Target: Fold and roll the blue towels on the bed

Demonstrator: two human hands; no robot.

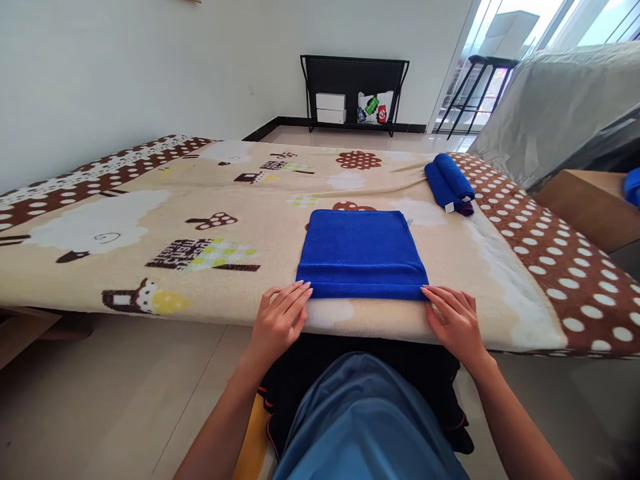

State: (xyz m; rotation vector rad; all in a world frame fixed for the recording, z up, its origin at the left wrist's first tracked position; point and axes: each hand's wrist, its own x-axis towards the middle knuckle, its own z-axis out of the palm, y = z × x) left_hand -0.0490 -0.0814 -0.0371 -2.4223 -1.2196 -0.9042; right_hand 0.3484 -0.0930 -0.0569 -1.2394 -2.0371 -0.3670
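My left hand point(280, 320) and right hand point(455, 323), grips wide, touch the folded blue towel point(361, 253), seemingly not yet rolled; one rolled towel point(450, 181) lies at one o'clock.

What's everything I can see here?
folded towel: one, blue, middle of the blanket, near edge
rolled towels: two, blue, blanket's far right
blanket: one, beige with brown dotted border, spread under both towels
rack: one, black, against far wall
boxes: two, white, in the rack
cover: one, grey, draped at far right
left hand: one, bare, open, fingertips at folded towel's near left corner
right hand: one, bare, open, fingertips at its near right corner
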